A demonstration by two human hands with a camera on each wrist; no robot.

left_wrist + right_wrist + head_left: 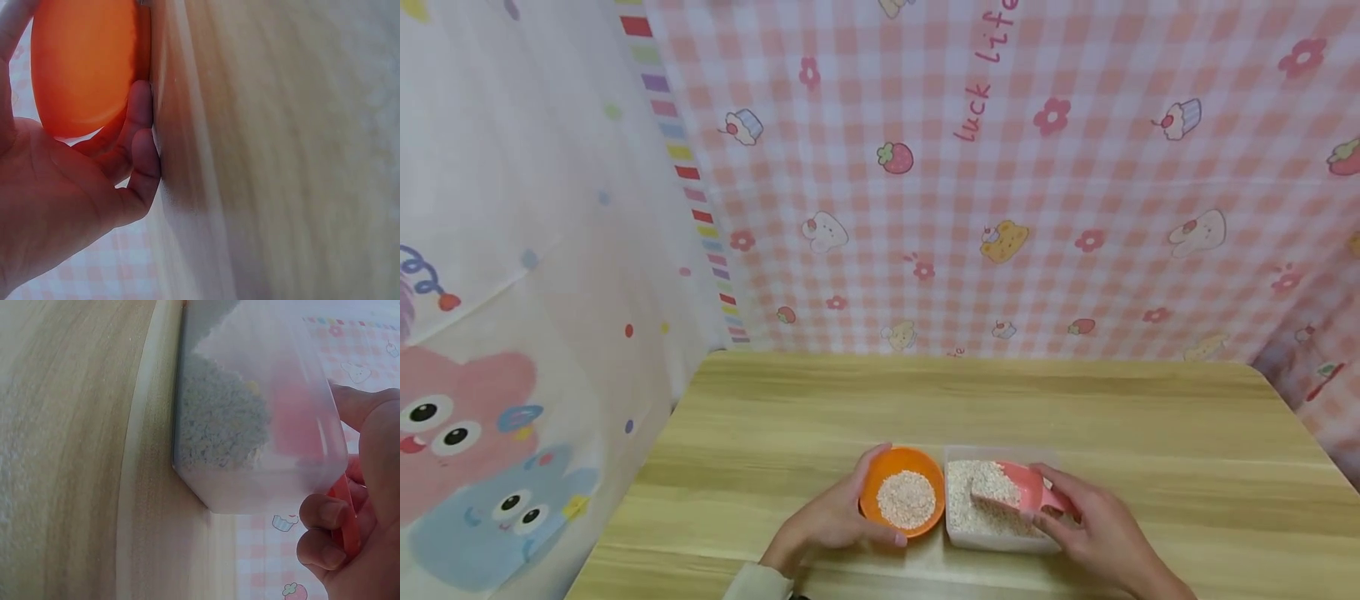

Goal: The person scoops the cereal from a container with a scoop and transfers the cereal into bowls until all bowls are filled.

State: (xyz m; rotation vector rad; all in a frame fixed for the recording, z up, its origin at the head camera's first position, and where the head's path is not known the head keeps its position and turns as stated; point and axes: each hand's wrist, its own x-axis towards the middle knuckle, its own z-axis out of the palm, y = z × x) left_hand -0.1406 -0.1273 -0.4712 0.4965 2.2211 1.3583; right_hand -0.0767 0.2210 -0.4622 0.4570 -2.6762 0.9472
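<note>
An orange bowl (868, 493) with a heap of oat flakes (907, 500) in it stands on the table. My left hand (842, 504) holds the bowl from its left side, thumb at the near rim and fingers round the far side; in the left wrist view the fingers curl beneath the bowl's wall (84, 62). Right beside it is a translucent plastic box (1000, 543) of oat flakes (970, 508). My right hand (1093, 521) grips the handle of a pink scoop (1030, 487), whose front end lies in the oats. Through the box wall (269, 487) the scoop shows as a pink blur.
The wooden table (760, 417) reaches back to a pink checked cloth (865, 200) hung behind it. A white cloth with cartoon figures (482, 433) hangs along the left side.
</note>
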